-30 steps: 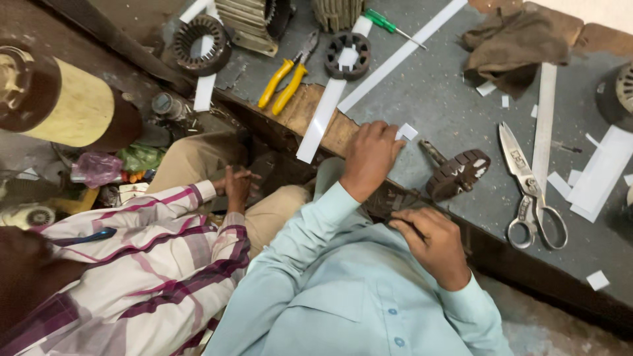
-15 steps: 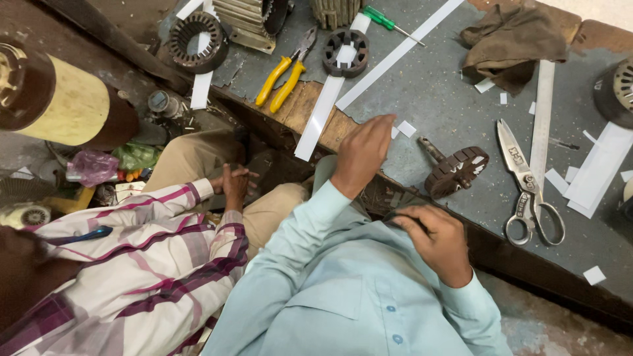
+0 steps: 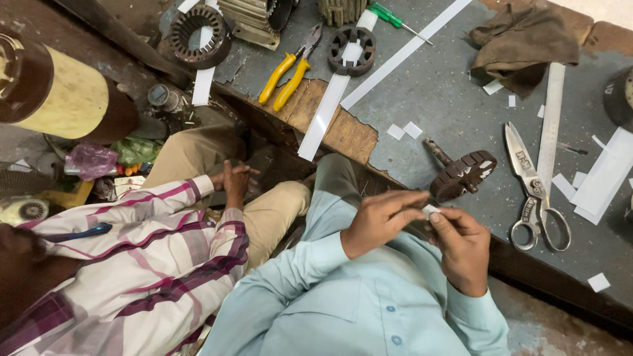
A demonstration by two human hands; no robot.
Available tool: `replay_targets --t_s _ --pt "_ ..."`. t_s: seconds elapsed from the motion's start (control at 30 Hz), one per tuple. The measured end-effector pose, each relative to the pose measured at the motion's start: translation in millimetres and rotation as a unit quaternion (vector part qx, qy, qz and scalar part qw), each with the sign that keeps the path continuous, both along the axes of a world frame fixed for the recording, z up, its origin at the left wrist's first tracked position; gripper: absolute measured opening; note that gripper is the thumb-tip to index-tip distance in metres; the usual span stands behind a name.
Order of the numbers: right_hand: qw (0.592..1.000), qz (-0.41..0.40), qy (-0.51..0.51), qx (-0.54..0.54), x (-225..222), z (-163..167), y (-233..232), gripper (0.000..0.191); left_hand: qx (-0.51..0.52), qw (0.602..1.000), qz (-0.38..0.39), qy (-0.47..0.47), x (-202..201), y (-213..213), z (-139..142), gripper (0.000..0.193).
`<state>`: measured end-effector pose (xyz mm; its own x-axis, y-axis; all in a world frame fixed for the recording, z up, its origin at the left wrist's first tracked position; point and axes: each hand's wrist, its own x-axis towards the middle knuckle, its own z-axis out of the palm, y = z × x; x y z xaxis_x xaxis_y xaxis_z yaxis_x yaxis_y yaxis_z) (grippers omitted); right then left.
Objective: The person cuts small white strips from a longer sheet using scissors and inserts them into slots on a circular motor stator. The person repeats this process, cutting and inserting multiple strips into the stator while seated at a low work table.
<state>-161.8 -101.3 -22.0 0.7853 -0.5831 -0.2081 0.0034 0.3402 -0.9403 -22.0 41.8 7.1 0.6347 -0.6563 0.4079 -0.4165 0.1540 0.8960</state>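
Grey workbench [image 3: 455,112] — white paper slip [image 3: 430,210] between hands

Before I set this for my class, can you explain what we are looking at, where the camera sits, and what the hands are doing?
The single view comes from a camera on a person's head, looking down. Their left hand and right hand, in pale blue sleeves, meet and pinch a small white paper piece between them. Beyond lies a grey worktable with large steel scissors, yellow-handled pliers, a long metal ruler, white paper strips, a dark toothed metal motor part and a brown rag. A second person in a striped shirt sits alongside.
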Motion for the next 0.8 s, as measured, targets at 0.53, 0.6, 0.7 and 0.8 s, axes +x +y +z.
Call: replay_targets --t_s 0.53,0.6,0.7,0.8 --pt "0.995 -0.056 -0.052 0.06 5.1 -1.7 4.2 0.015 0.014 0.992 -0.105 0.069 6.3 -6.4 5.1 0.022" --pt "0.993 -0.047 -0.051 0.101 0.0 -6.6 -1.6 0.015 -0.001 0.987 -0.153 0.043 10.7 -2.6 1.5 0.028" --pt "0.992 -0.003 -0.054 0.112 -3.9 -7.6 -8.6 0.016 0.015 0.994 -0.092 0.055 7.7 -7.6 -4.2 0.02" --pt "0.995 0.027 -0.073 0.063 -3.7 -0.2 -4.6 0.022 0.017 0.99 -0.082 0.117 6.5 -12.9 -6.2 0.013"
